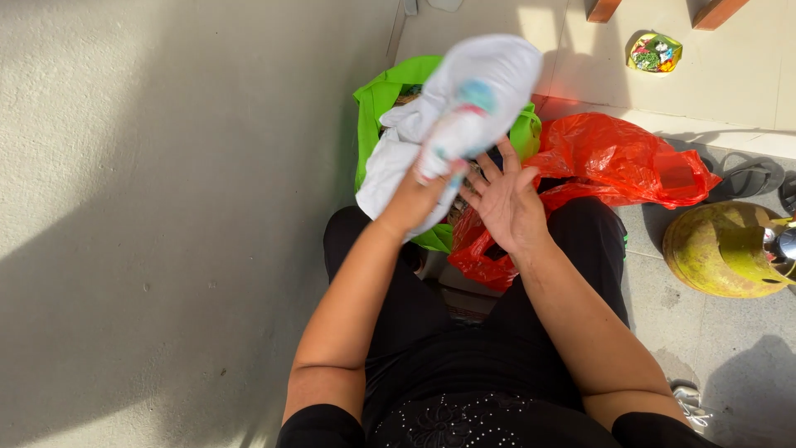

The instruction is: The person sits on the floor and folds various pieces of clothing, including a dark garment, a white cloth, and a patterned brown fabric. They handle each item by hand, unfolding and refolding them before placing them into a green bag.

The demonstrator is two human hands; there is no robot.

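White plastic bag (464, 99) is bunched up and lifted over the green bag (377, 104) — left hand (419, 195) fisted tight around its neck. Right hand (506, 203) sits just beside it, flat, fingers spread, gripping nothing. Red bag (613, 158) crowds the right; bare floor (149, 207) on the left.

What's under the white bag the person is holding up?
Under the white bag sits a green bag, partly covered. Beside it lies a red plastic bag. The left hand grips the white bag; what's inside the green bag stays mostly hidden.
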